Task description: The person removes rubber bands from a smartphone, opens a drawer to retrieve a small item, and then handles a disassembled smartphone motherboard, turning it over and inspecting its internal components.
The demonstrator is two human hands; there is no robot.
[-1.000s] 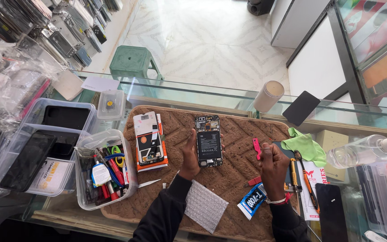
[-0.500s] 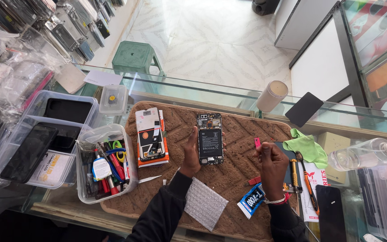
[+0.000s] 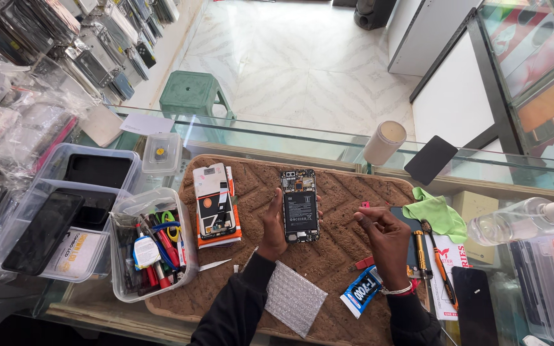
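Note:
An opened phone with its back cover off lies on a brown woven mat; its black battery and circuit board show. My left hand grips the phone along its left edge. My right hand hovers to the right of the phone, fingers pinched around a small pink tool. A removed phone panel rests on an orange box left of the phone.
A clear tub of tools stands at the mat's left, with plastic bins holding phones beyond. Bubble wrap, a blue glue tube, screwdrivers, a green cloth, a spray bottle and a paper cup lie around.
My right hand has shifted slightly up and left toward the phone with the pink tool. The left hand stays on the phone.

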